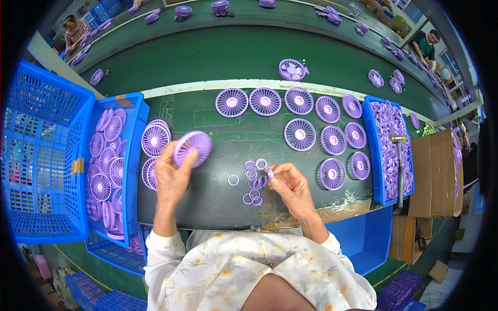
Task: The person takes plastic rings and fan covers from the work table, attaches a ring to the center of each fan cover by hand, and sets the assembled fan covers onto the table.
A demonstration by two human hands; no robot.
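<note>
My left hand (173, 173) grips a purple round fan grille (194, 148), tilted and slightly blurred, above the dark green work surface. Between the thumb and fingers of my right hand (291, 187) is a small purple ring (270, 173). Just left of that hand lies a loose cluster of similar rings (253, 181), with one single ring (233, 180) apart from them. Stacked fan grilles (155, 139) rest beside my left hand. Several more grilles (300, 134) lie in rows on the right half of the surface.
At left stand a blue crate of grilles (136, 171) and a large blue basket (44, 233). A blue bin of rings (374, 150) with a hammer (400, 171) across it is at right, beside a cardboard box (433, 179). Beyond runs a green conveyor (207, 65) carrying purple fan parts; two people work farther off.
</note>
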